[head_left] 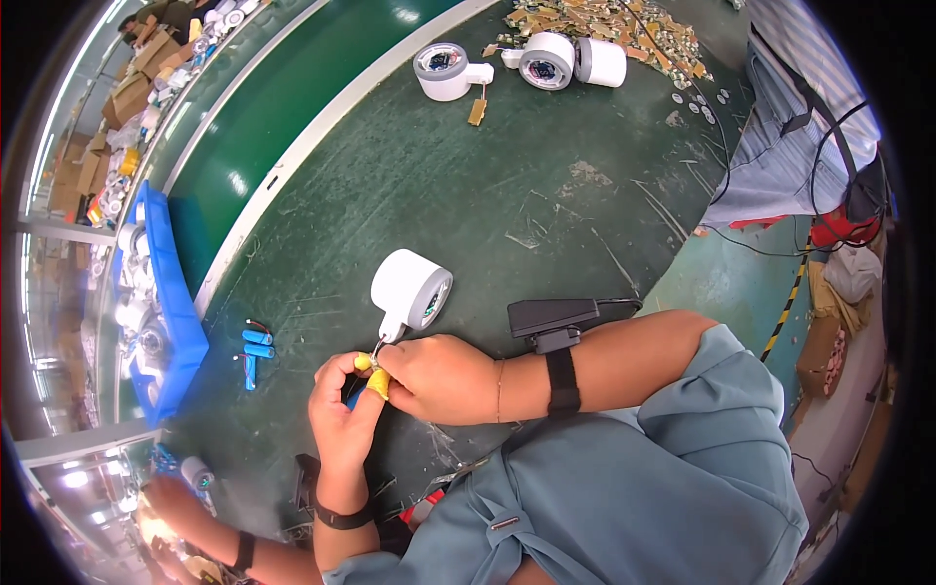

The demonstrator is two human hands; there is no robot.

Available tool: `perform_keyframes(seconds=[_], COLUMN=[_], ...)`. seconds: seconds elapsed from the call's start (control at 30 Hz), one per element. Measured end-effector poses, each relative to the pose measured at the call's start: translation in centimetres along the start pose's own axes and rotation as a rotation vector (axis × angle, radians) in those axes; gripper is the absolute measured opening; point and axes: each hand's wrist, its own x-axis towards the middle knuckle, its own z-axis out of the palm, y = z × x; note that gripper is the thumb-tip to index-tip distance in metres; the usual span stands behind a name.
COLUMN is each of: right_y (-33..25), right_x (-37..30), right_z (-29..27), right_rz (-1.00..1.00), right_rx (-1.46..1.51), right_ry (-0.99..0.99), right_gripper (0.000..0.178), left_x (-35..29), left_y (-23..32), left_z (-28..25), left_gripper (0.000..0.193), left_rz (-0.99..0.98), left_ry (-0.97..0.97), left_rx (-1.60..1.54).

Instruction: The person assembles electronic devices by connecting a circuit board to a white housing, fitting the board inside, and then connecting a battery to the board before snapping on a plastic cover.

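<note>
A white round housing with a grey rim and a short arm [402, 288] lies on the green table just beyond my hands. A thin wire [377, 349] runs from its arm in between my fingers. My left hand [341, 405] is closed, pinching at the wire with thumb and finger, whose tips look covered in yellow. Against it, my right hand [439, 375] is closed too, its fingertips at the same wire and partly hidden. A bit of something blue shows between the hands; its kind is hard to make out.
Small blue batteries [257, 343] lie left, beside a blue bin [166, 302] of white parts. More white housings [446, 73] and a heap of small brown pieces [624, 34] sit at the far side. Another person [780, 127] stands right; another arm [200, 517] shows lower left.
</note>
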Motion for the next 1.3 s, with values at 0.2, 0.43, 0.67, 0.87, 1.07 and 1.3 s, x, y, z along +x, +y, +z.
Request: perform_keyframes(seconds=[0.2, 0.43, 0.67, 0.87, 1.07, 1.3], right_y=[0.0, -0.6, -0.7, -1.5, -0.9, 0.3], right_x=[0.3, 0.1, -0.3, 0.1, 0.0, 0.0], right_z=[0.2, -0.8, -1.1, -1.7, -2.0, -0.7], right_rz=[-0.052, -0.017, -0.109, -0.081, -0.075, -0.162], right_rx=[0.032, -0.025, -0.049, -0.029, -0.067, -0.002], right_ry=[-0.028, -0.096, -0.145, -0.275, -0.242, -0.159], right_gripper=[0.016, 0.017, 0.016, 0.015, 0.014, 0.013], left_x=[-0.1, -0.3, -4.4, -8.3, 0.8, 3.7], left_y=[-0.2, 0.7, 1.0, 0.8, 2.4, -1.6], left_z=[-0.3, -1.8, -9.7, -16.6, -13.7, -15.1], left_gripper=[0.024, 0.023, 0.021, 0.035, 0.041, 0.018], left_rz=[0.036, 0.184, 0.013, 0.041, 0.118, -0.031], left_ry=[0.026, 0.01, 0.06, 0.206, 0.297, 0.39], left_rx=[0.075, 0.256, 0.621, 1.003, 0.605, 0.053])
